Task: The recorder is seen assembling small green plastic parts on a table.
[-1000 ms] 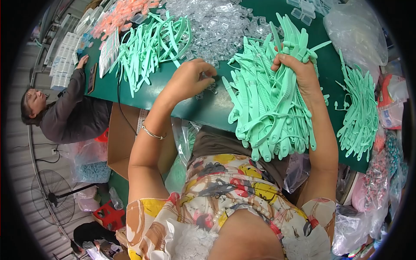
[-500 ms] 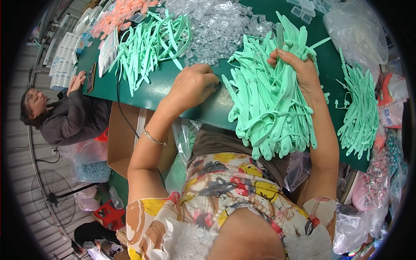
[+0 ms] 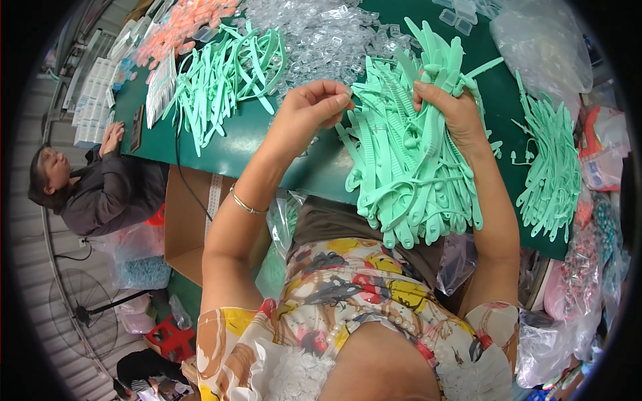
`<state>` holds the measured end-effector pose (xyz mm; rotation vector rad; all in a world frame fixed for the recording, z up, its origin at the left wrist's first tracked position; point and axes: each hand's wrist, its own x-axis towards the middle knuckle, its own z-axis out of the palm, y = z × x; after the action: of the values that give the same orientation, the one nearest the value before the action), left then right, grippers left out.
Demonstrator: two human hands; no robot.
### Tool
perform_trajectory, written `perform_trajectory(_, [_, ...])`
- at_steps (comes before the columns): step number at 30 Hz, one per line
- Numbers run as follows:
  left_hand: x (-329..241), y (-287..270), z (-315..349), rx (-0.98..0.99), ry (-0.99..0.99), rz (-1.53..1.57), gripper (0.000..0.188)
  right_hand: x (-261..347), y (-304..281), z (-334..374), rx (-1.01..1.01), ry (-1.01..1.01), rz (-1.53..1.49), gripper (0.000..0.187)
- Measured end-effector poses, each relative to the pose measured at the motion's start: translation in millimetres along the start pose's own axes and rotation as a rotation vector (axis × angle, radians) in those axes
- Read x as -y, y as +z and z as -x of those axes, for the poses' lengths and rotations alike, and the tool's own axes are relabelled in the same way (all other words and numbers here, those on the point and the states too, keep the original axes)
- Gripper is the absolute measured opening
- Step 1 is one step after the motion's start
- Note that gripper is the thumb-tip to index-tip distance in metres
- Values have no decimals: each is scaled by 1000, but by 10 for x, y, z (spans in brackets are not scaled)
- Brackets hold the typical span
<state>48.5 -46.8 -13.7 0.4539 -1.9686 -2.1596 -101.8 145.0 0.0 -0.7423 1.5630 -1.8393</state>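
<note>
My right hand (image 3: 452, 110) is closed around some mint-green ribbed plastic straps (image 3: 443, 57), which stick up above the fist. Below and beside it spreads a thick heap of the same straps (image 3: 411, 170), reaching over the table's near edge. My left hand (image 3: 312, 112) is raised just left of this heap, its thumb and forefinger pinched together. Whatever sits between those fingertips is too small to make out. Beyond the left hand lies a large pile of small clear plastic clips (image 3: 321, 40), and a few loose ones rest on the table near the left wrist.
More green straps (image 3: 224, 83) lie left on the green table (image 3: 254, 127), another bundle (image 3: 550, 167) at the right. Orange pieces (image 3: 177, 30) and a clear plastic bag (image 3: 542, 43) are at the back. A co-worker (image 3: 97, 180) sits at the left. An open cardboard box (image 3: 184, 214) stands below the edge.
My left hand has risen from the tabletop and moved right, toward the green straps, with its fingertips now pinched. My right hand keeps its grip on the straps, nearly in place.
</note>
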Motion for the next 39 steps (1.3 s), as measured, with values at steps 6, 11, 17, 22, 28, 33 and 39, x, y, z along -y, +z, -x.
perform_trajectory(6, [-79,197,-196,-85,88,131,14,-10,12,6,-8,6,34,15])
perform_trajectory(11, [-102,383,-305,-188,271,-53,16,-21,-6,-7,8,0,26,20])
perform_trajectory(17, [-82,487,-405,-252,459,-185,18,-28,-21,-26,27,33,-34,16])
perform_trajectory(22, [-105,497,-429,-274,514,-245,20,-30,-16,-31,29,37,-61,23])
perform_trajectory(28, [-91,473,-425,-292,623,-395,20,-24,-3,-37,18,66,-71,25])
perform_trajectory(33, [-77,504,-405,-273,761,-435,14,-19,-4,-23,11,62,-52,15])
perform_trajectory(39, [-188,467,-390,-105,295,112,12,-27,-5,-14,16,50,-15,16])
